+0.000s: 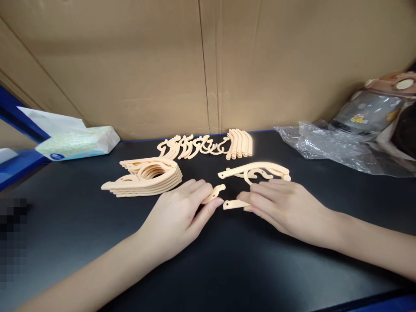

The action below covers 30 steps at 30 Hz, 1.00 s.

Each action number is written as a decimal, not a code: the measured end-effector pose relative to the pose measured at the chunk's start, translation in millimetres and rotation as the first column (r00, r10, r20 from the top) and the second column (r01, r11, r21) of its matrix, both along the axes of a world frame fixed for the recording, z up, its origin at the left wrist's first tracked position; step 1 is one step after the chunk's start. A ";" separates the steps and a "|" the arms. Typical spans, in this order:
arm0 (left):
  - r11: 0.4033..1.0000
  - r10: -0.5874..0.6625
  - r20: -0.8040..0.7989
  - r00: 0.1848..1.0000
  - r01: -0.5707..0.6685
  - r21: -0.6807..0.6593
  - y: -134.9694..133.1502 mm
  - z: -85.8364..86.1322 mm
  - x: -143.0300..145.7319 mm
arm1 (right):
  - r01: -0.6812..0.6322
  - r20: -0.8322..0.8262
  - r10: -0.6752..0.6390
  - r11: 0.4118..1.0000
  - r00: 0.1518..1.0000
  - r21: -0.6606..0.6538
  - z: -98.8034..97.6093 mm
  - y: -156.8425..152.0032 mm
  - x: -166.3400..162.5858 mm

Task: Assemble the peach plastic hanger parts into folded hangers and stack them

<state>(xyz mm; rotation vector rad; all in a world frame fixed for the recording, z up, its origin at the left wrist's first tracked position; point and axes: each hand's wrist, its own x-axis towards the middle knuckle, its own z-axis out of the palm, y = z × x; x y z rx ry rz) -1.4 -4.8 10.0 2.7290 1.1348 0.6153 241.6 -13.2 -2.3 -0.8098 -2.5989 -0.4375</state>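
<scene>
My left hand (183,208) pinches a small beige hanger piece (213,195) with a hole in it, most of it hidden under the fingers. Facing it, my right hand (281,206) grips a beige hanger arm (232,204) whose holed end sticks out to the left. Just behind the right hand, another hanger arm (256,167) and a hanger hook (264,174) lie on the black table. To the left, near my left hand, stands a stack of folded hangers (146,180).
Along the back lie a row of loose hanger hooks (188,146) and several hanger arms (239,144). A tissue pack (78,145) sits at the back left. Crumpled clear plastic (325,143) and a bag with a grey panel (367,110) are at the right. Cardboard (130,65) walls the back.
</scene>
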 end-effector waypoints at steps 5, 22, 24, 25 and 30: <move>0.998 -0.039 0.011 0.999 0.040 -0.048 -3.0 -3.2 0.4 | -0.006 -0.018 0.006 1.000 1.000 -0.001 2.9 -0.6 -0.7; 0.982 -0.149 -0.129 0.980 0.132 -0.131 -4.3 -2.3 0.2 | -0.054 -0.043 0.053 0.998 0.998 -0.018 2.9 -4.0 0.7; 0.988 -0.138 -0.165 0.977 0.124 -0.092 -4.7 -1.7 1.2 | -0.058 -0.044 0.058 0.998 0.997 -0.009 3.1 -4.3 1.0; 0.990 -0.135 -0.182 0.974 0.125 -0.067 -4.9 -1.4 1.7 | -0.060 -0.045 0.059 0.998 0.997 -0.007 3.2 -4.4 1.0; 0.985 -0.142 -0.285 0.948 0.163 0.051 -6.0 -1.9 3.2 | -0.082 -0.040 0.082 0.997 0.996 0.008 2.6 -5.1 1.1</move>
